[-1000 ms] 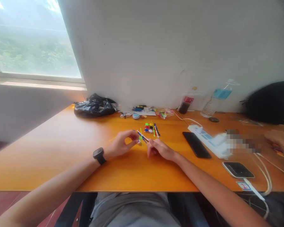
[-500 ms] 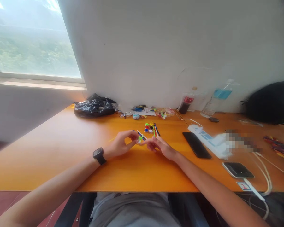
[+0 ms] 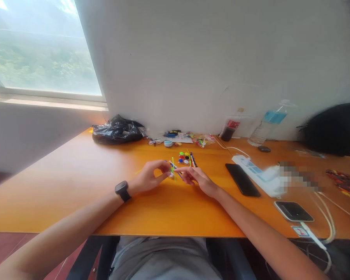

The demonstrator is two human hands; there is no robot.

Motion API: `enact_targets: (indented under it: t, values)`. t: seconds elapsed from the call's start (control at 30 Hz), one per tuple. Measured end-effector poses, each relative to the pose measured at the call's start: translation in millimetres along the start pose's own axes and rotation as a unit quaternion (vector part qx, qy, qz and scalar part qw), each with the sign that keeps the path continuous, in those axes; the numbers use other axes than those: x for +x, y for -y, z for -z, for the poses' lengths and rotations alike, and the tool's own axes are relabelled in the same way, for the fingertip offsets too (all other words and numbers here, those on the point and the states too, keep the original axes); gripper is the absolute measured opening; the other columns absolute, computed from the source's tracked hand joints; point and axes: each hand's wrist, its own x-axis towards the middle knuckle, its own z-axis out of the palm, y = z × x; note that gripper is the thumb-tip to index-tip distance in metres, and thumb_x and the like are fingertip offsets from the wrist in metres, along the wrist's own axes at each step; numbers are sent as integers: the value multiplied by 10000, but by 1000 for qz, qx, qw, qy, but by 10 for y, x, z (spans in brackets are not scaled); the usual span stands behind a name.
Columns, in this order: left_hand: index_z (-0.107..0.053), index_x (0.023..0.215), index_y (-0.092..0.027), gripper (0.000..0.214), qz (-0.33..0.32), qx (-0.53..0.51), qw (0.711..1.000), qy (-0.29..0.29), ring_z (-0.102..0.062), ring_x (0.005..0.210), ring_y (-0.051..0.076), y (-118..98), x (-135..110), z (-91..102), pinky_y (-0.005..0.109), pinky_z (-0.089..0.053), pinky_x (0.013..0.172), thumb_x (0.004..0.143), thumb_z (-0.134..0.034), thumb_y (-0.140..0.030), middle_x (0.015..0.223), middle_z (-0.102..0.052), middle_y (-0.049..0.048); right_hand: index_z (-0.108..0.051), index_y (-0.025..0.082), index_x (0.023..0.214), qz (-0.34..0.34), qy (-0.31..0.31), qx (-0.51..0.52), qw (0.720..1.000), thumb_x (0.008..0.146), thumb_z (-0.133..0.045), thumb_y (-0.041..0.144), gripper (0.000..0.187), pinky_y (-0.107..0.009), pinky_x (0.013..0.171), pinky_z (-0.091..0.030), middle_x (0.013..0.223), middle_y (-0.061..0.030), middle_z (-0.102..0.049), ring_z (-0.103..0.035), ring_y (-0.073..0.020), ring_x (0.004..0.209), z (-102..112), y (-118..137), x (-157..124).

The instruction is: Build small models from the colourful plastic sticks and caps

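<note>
Coloured sticks (image 3: 173,163) are pinched by the left hand (image 3: 151,175), while beside this grip the right hand (image 3: 200,182) cannot be judged holding or free.

- No text legible anywhere.
- Red label (image 3: 233,124) on dark-drink bottle (image 3: 228,134), beyond and right of right hand (image 3: 200,182): lettering too small.
- Blue label (image 3: 275,116) on clear bottle (image 3: 257,135), farther right: unreadable.
- White sheet (image 3: 188,139), beyond right hand and left hand (image 3: 153,175): dark marks, too small.
- Small card (image 3: 300,231), right of right forearm (image 3: 251,217): red mark, unclear.
</note>
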Motion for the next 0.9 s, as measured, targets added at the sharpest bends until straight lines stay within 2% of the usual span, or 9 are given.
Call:
enact_targets:
  t: [0.27,0.4,0.67,0.9]
  values:
    - [-692,1035,-173,140,5,-10,1000,4,-710,856,170,-4,-7,-1,297,-582,789,1003,-662,-306,956,-758,70,-738,139,1332,15,13,-2,1000,1065,-425,642,650,-277,603,-336,760,-19,-509,-447,-139,680,-3,8,-8]
    - [-692,1033,-175,128,7,-12,1000,16,-692,844,162,-42,-13,-6,309,-578,821,993,-675,-295,937,-756,60,-696,146,1392,-2,3,-3,1000,1069,-406,643,660,-271,589,-328,771,-19,-511,-449,-140,676,0,19,-2]
    - [-688,1050,-171,135,-3,-7,1000,5,-698,843,163,-42,-5,-1,298,-581,800,993,-674,-292,954,-759,70,-761,152,1288,10,7,-14,1000,1083,-391,620,631,-282,598,-326,748,-22,-532,-431,-138,648,34,-39,-6]
    - [-695,1051,-172,147,7,-10,1000,18,-690,832,161,-53,-11,2,310,-580,807,996,-671,-305,927,-753,62,-715,144,1365,7,0,-5,1000,1068,-413,639,652,-279,592,-330,749,-24,-525,-438,-145,657,13,-5,-1]
